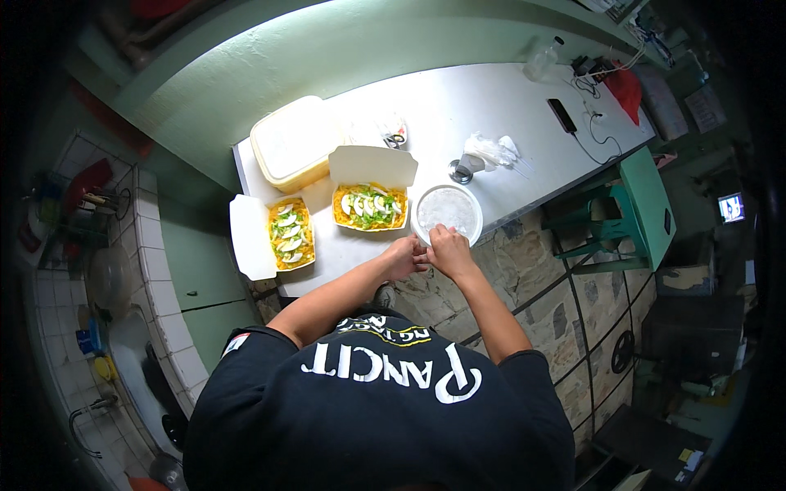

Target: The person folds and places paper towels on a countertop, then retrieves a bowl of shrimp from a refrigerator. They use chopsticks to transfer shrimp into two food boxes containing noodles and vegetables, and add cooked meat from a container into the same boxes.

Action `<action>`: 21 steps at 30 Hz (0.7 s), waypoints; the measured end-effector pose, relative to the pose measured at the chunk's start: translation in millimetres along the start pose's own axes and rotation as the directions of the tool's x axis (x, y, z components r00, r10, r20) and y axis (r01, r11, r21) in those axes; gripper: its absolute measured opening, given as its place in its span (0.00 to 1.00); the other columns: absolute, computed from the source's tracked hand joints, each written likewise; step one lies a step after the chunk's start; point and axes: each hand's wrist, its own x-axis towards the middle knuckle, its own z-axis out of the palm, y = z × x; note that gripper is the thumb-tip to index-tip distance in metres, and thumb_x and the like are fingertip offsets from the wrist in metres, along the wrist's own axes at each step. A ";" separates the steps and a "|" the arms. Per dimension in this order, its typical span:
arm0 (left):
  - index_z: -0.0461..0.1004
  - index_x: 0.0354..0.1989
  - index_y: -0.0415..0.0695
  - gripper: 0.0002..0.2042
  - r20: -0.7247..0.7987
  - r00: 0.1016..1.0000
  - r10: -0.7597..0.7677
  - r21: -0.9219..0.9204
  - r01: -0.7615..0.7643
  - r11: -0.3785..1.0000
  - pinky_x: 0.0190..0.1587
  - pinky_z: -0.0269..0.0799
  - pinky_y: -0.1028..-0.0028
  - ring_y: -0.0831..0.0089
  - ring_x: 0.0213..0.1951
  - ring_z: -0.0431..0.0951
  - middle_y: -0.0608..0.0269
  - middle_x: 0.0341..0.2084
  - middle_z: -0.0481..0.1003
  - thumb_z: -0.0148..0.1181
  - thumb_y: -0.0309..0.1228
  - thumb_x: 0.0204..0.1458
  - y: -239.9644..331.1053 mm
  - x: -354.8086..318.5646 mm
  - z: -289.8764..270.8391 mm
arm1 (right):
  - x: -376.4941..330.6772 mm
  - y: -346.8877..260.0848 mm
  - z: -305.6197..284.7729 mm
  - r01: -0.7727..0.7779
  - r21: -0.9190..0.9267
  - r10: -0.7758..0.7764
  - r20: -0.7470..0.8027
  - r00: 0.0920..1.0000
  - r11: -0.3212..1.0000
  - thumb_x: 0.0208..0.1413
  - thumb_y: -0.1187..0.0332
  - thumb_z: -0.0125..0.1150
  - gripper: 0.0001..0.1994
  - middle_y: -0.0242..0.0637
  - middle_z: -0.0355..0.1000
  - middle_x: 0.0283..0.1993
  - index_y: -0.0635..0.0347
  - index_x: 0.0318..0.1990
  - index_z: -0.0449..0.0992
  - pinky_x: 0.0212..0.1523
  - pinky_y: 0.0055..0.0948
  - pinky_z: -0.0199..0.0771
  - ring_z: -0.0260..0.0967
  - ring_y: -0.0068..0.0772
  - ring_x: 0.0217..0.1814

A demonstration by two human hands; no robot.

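Round white bowl (pixel 446 211) — it sits at the near edge of the white table (pixel 491 106), and it holds something pale and see-through that I cannot make out. Both hands meet at its near rim. The right hand (pixel 450 251) is pinched on the rim, just under the bowl. The left hand (pixel 404 256) is curled up tight beside it, touching the right hand, a bit to the left of the bowl. I cannot tell what the left hand holds. So the bowl lies straight ahead of the hands, and the right hand is nearer.

Two open white boxes sit to the left. The nearer food box (pixel 370 204) touches the bowl's left side; its lid stands open at the back. It has yellow noodles, green bits and white slices. The far food box (pixel 291 233) has the same food — its lid lies open to the left. Behind them is a big cream tub (pixel 295 143) with its lid shut. A crumpled clear bag (pixel 490 151) lies past the bowl, and a dark phone (pixel 562 115) is farther off.
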 end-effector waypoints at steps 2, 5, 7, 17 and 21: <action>0.62 0.44 0.46 0.10 -0.124 0.992 -0.004 0.086 0.015 0.996 0.38 0.69 0.66 0.69 0.32 0.72 0.59 0.32 0.71 0.41 0.27 0.54 0.9 1.5 1.2 | 2.4 0.0 -13.5 -0.011 0.110 0.014 -0.030 0.999 0.994 0.42 0.67 0.63 0.10 0.46 0.73 0.34 0.64 0.29 0.71 0.35 0.44 0.76 0.74 0.53 0.35; 0.65 0.46 0.42 0.13 -0.239 0.967 0.090 0.253 -0.027 0.967 0.38 0.75 0.65 0.63 0.33 0.77 0.54 0.37 0.74 0.48 0.37 0.59 1.4 -5.1 9.6 | -0.7 3.8 -54.4 -0.077 0.233 0.101 -0.093 0.990 0.969 0.45 0.64 0.63 0.11 0.48 0.74 0.30 0.62 0.31 0.72 0.34 0.45 0.74 0.74 0.51 0.33; 0.64 0.50 0.41 0.17 -0.327 0.931 0.159 0.394 -0.018 0.919 0.38 0.78 0.64 0.60 0.36 0.79 0.50 0.41 0.74 0.50 0.40 0.60 3.2 -9.5 16.0 | -4.7 9.7 -88.4 -0.174 0.284 0.206 -0.088 0.975 0.943 0.47 0.64 0.62 0.11 0.47 0.75 0.30 0.61 0.33 0.73 0.35 0.43 0.75 0.76 0.47 0.32; 0.56 0.63 0.41 0.27 -0.141 0.988 0.059 0.508 0.021 0.861 0.38 0.79 0.69 0.62 0.36 0.80 0.45 0.49 0.71 0.51 0.43 0.60 24.3 -64.5 16.8 | -42.3 224.5 41.0 0.377 0.890 0.955 0.169 0.245 -0.254 0.56 0.69 0.60 0.09 0.41 0.72 0.42 0.64 0.41 0.71 0.40 0.37 0.76 0.73 0.38 0.41; 0.64 0.53 0.40 0.19 -0.176 0.981 0.079 0.494 0.018 0.869 0.35 0.78 0.73 0.69 0.30 0.80 0.53 0.38 0.75 0.55 0.38 0.59 30.5 -115.3 4.6 | -22.8 240.1 82.6 0.423 0.773 0.881 0.402 0.251 -0.473 0.57 0.67 0.61 0.17 0.43 0.71 0.47 0.64 0.50 0.70 0.45 0.49 0.73 0.69 0.43 0.49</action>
